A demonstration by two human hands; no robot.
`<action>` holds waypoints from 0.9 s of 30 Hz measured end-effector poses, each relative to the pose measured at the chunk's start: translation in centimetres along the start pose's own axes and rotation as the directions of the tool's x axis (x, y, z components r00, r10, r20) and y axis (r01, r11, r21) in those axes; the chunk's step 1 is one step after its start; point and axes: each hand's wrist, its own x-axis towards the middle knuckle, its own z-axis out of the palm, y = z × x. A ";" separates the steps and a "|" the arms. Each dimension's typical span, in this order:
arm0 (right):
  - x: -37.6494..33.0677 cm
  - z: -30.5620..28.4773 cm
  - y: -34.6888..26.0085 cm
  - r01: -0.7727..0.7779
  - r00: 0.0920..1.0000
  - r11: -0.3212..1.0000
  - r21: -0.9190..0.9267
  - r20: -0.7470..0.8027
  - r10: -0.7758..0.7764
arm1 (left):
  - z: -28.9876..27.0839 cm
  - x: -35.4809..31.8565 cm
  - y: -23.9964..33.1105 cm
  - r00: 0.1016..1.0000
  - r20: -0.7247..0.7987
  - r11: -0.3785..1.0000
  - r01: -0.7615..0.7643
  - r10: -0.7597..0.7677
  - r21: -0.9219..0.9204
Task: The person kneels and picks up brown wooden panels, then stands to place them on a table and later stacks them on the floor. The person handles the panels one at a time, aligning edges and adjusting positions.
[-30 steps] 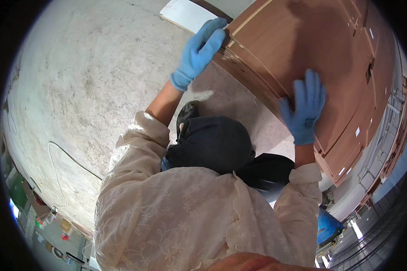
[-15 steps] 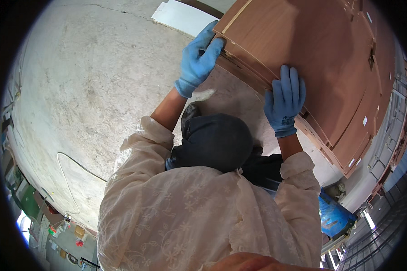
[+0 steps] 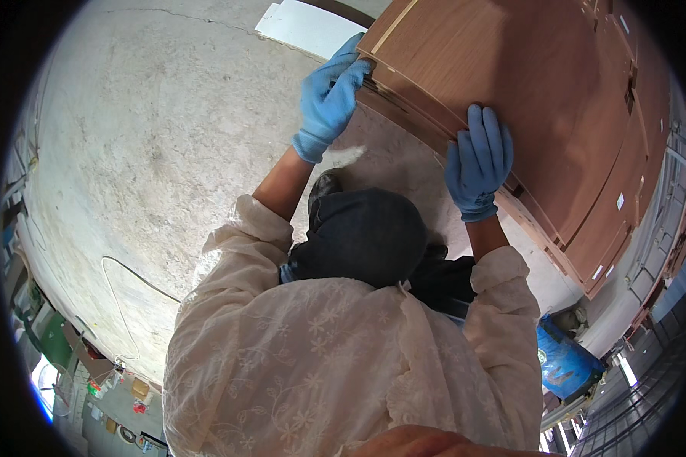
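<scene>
A stack of brown plywood sheets (image 3: 541,99) fills the upper right, lying on a concrete floor. My left hand (image 3: 330,95), in a blue glove, grips the near corner of the top sheets, fingers curled over the edge. My right hand (image 3: 479,161), also gloved in blue, lies flat on the top sheet with its fingers over the edge further right. I wear a white lace-patterned top and dark trousers, and my shoe shows below my left arm.
A white board (image 3: 305,27) lies on the floor (image 3: 145,152) beyond the stack's corner. A thin cable (image 3: 122,293) curls over the floor at lower left. A blue sack (image 3: 568,362) sits at lower right near metal racks.
Both hands have shifted left along the stack's edge. My right hand has slid from the lower side up onto the top sheet, and my left has closed over the corner.
</scene>
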 end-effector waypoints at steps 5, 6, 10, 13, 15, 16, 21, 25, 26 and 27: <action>0.3 0.0 0.1 0.021 1.000 1.000 -0.016 0.005 -0.021 | 0.0 -0.1 0.2 1.000 0.009 0.999 -0.014 0.014 0.029; 0.5 -0.2 0.2 0.039 0.999 0.999 -0.017 0.008 -0.039 | 0.1 -0.1 0.4 1.000 0.002 1.000 -0.010 0.010 0.021; 0.9 -0.8 0.1 0.029 0.998 0.982 -0.189 0.065 -0.017 | 1.0 -0.1 0.8 0.998 -0.046 0.999 0.041 -0.043 -0.031; 0.8 -0.2 -0.5 -0.008 0.999 0.977 -0.212 0.029 0.014 | 1.3 -0.1 0.9 0.993 0.026 0.987 0.113 -0.111 -0.112; 0.7 0.6 -0.9 -0.052 0.999 0.978 -0.201 -0.005 0.052 | 1.4 -0.1 0.6 0.992 0.013 0.987 0.128 -0.128 -0.101; 0.7 0.8 -1.0 -0.062 0.998 0.980 -0.190 -0.014 0.060 | 1.4 -0.2 0.5 0.992 0.002 0.982 0.124 -0.125 -0.143; 0.6 1.2 -1.2 -0.082 0.997 0.982 -0.169 -0.019 0.080 | 0.8 0.0 -0.4 0.994 0.014 0.993 0.110 -0.109 -0.053; 0.6 1.2 -1.3 -0.085 0.996 0.985 -0.151 -0.032 0.081 | 1.1 0.3 -0.8 0.998 -0.013 0.994 0.067 -0.069 -0.089; 0.6 1.2 -1.3 -0.083 0.996 0.986 -0.144 -0.040 0.078 | 1.1 0.3 -0.8 0.997 -0.010 0.991 0.069 -0.071 -0.111; 0.6 1.2 -1.3 -0.084 0.996 0.988 -0.132 -0.045 0.079 | 1.1 0.3 -0.7 0.998 -0.007 0.993 0.054 -0.055 -0.103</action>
